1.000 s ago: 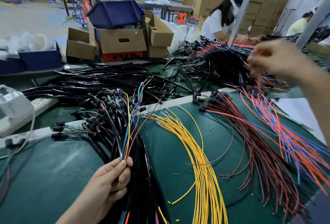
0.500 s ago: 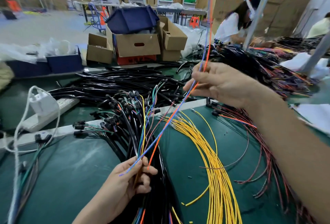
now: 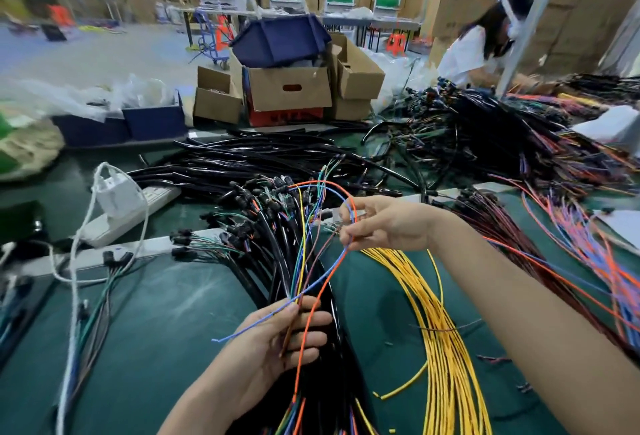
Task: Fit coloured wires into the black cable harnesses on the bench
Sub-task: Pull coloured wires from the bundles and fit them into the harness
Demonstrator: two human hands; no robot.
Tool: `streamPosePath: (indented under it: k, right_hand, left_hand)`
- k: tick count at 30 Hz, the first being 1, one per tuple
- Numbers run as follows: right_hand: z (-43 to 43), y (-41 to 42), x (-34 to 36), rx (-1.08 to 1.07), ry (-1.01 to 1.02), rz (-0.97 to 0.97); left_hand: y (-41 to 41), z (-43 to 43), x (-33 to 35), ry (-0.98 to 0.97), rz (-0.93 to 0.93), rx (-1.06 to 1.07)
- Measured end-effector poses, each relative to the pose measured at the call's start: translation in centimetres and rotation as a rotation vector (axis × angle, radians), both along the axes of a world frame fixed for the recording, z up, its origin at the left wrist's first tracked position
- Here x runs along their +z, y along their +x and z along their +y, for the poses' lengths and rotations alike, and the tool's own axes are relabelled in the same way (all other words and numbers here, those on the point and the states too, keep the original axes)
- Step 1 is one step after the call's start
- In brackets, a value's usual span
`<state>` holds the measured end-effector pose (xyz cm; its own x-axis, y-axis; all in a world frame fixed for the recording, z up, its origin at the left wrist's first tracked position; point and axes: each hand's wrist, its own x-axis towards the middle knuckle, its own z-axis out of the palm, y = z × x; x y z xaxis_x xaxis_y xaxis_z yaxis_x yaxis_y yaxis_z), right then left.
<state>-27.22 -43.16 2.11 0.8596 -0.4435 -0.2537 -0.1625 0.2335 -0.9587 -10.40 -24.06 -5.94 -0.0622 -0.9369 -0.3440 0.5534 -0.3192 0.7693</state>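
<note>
The left grip (image 3: 277, 341) curled around the black cable harness bundle (image 3: 341, 375) on the green bench (image 3: 156, 330), seemingly steadying it; the right grip (image 3: 388, 223) pinched looped thin orange and blue wires (image 3: 339, 259), probably for fitting.

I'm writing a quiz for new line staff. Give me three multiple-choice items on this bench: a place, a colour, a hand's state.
1. The yellow wires lie where, relative to the black harness bundle? A right B left C on top
2. Which wire colours does the right hand pinch? A green, white B orange, blue C yellow, pink
3. The left hand is: A flat, empty B pointing C gripping the bundle
1 A: they spread on the mat at its right. 2 B: the orange wire and blue wire run from its fingertips. 3 C: its fingers curl round the bundle.
</note>
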Motion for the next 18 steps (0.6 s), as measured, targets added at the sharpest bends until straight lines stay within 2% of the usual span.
streamPosePath:
  k: [4,8,13,18]
  right_hand:
    - [-0.6,-0.6,-1.2,0.015,0.062,-0.072]
    - [-0.6,-0.7,-2.2,0.003,0.039,-0.051]
    - [-0.3,-0.1,-2.5,-0.085,-0.133,0.004]
    - [0.3,1.1,-2.2,-0.256,-0.27,-0.051]
  left_hand:
    - [0.3,0.0,0.1,-0.012,0.028,-0.022]
    - [0.4,0.0,0.0,-0.03,0.083,-0.036]
    - [0.2,-0.1,-0.2,-0.012,0.017,-0.033]
    - [0.2,0.0,0.0,-0.009,-0.039,-0.047]
